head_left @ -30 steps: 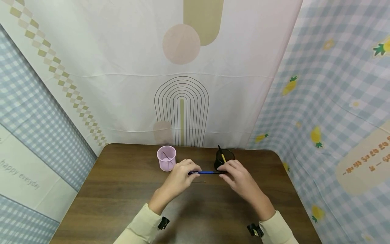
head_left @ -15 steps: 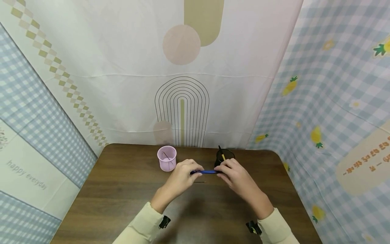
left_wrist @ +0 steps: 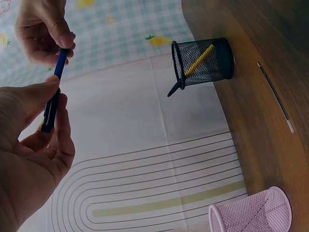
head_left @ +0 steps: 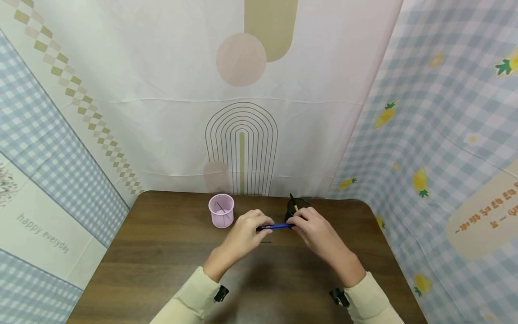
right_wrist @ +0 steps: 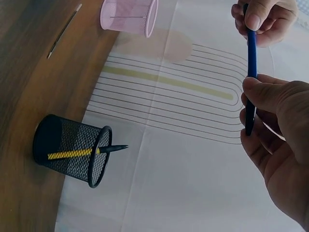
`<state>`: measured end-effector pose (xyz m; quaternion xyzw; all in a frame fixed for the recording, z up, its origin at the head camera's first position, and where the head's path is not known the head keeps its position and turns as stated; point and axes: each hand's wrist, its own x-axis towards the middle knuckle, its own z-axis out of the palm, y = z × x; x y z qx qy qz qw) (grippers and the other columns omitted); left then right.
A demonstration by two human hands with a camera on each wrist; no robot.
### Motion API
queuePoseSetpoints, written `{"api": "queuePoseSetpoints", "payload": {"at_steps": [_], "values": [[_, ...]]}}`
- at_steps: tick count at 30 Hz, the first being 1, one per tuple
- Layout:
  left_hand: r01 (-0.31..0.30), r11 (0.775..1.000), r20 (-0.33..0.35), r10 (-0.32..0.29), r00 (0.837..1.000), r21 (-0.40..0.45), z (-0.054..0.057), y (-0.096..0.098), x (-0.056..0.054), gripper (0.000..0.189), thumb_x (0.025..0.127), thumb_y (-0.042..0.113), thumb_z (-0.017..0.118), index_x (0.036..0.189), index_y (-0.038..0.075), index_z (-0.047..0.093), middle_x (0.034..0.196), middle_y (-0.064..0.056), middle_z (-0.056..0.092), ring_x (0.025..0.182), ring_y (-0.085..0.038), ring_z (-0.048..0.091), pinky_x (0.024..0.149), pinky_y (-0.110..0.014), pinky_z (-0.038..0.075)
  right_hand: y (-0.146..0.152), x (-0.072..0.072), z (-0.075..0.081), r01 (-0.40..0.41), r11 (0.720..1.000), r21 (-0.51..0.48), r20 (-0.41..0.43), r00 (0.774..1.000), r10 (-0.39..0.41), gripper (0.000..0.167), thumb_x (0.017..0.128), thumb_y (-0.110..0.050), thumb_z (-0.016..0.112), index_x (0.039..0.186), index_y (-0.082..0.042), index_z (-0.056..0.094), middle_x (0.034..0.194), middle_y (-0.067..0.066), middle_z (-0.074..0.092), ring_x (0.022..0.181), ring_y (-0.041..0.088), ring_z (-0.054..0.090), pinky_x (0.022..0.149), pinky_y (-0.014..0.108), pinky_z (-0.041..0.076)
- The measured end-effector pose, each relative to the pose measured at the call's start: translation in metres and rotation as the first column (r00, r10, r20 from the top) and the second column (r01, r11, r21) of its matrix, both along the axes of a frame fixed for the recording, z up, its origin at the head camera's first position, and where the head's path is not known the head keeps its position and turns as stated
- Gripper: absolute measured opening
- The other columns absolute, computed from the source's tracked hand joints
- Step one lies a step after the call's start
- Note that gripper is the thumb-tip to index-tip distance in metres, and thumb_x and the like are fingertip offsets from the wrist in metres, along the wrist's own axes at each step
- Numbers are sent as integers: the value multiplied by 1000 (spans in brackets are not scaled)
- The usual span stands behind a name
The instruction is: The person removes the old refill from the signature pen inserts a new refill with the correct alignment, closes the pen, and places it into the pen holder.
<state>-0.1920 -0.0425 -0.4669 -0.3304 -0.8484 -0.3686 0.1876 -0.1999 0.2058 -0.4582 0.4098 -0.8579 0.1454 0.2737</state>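
A blue pen with dark ends (head_left: 279,226) is held level above the table between both hands. My left hand (head_left: 245,231) pinches its left, dark end, where a clip shows in the left wrist view. With thumb and fingers my right hand (head_left: 317,231) pinches the other end, whose black tip section (right_wrist: 250,118) shows in the right wrist view. A thin pen refill (left_wrist: 275,96) lies on the table below the hands. Behind the right hand stands a black mesh pen cup (right_wrist: 70,145) with a yellow and black pen (left_wrist: 199,60) leaning in it.
A pink mesh cup (head_left: 221,211) stands left of the left hand, with a thin dark stick inside. Both cups are near the back edge of the brown wooden table (head_left: 162,252). Printed cloth (head_left: 170,135) hangs behind the table and along both sides.
The hands have come slightly closer together along the pen. My right fingers now cover the black stretch that showed beside the blue barrel. The pen tilts slightly upward at its right end.
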Motion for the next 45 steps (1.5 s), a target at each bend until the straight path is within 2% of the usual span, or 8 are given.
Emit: {"api": "queuePoseSetpoints", "payload": {"at_steps": [4,13,19,23,28,32,37,45], "values": [[-11,1000,3,11,1000,-8,-4,-3,-3,25,85,15,85,108,9,74,100,0,71,93,-14,67,82,-30,57,7,-6,1,9,1000,-2,1,1000,-9,27,78,-2,88,101,-11,75,100,3,67,89,19,60,74,32,56],[-63,997,-86,59,995,-50,-14,-18,-8,51,87,25,83,130,4,66,118,-7,69,114,-23,65,99,-38,54,37,-26,16,70,998,-3,12,997,-70,24,80,0,85,100,-9,75,100,4,68,90,22,63,75,38,56],[-78,995,-143,68,987,-69,-21,-26,-11,56,87,27,83,134,4,63,123,-10,68,116,-27,65,101,-40,53,52,-40,20,95,995,22,17,995,-96,23,81,1,83,100,-9,75,99,4,69,90,24,63,75,40,55],[-88,988,-159,67,985,-125,-27,-31,-12,59,89,31,81,138,5,61,131,-13,66,123,-29,63,104,-44,52,59,-49,20,113,993,42,21,993,-114,20,82,0,83,99,-8,75,98,5,68,89,24,63,75,40,55],[-112,964,-204,62,977,-242,-35,-35,-13,65,92,39,77,144,7,57,143,-16,60,131,-34,59,110,-48,48,66,-59,18,130,989,64,20,991,-131,16,83,-1,83,96,-7,75,96,6,68,89,26,63,74,40,56],[-129,942,-240,54,969,-309,-42,-37,-12,68,93,44,74,146,7,55,147,-19,57,134,-38,57,113,-50,46,70,-67,15,159,983,88,66,984,-166,15,84,-1,82,96,-8,75,95,6,67,87,26,62,74,40,54],[-140,921,-243,51,969,-364,-50,-39,-9,66,95,46,71,148,9,55,152,-19,53,137,-40,54,113,-52,45,74,-75,9,189,975,119,131,970,-204,13,87,-2,80,98,-8,76,98,7,68,89,27,63,76,42,55],[-150,881,-236,45,971,-448,-63,-44,-3,65,98,49,65,151,14,52,154,-19,51,142,-40,50,114,-53,44,82,-89,-6,217,960,178,168,954,-247,17,87,0,79,102,-7,76,98,9,67,92,30,64,79,45,56]]}}
